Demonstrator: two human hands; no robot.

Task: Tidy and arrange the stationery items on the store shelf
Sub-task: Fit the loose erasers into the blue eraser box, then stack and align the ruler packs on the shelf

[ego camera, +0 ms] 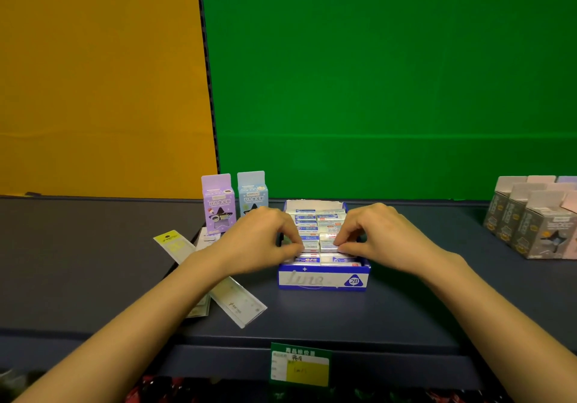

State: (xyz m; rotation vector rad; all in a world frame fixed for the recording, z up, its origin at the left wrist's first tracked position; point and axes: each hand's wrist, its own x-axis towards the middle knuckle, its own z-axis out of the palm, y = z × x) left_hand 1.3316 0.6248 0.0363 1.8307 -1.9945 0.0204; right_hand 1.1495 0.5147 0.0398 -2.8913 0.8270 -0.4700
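The eraser box sits on the shelf while the left hand and right hand each pinch small erasers inside it.

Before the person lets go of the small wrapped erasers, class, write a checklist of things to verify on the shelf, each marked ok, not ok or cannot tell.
1. Left hand and right hand both on the wrapped erasers: ok.
2. Blue and white cardboard display box clear of the shelf edge: ok.
3. Erasers in even rows: cannot tell, fingers cover some.
4. Clear packaged rulers lying straight: not ok, angled.
5. Purple carton and light blue carton upright: ok.
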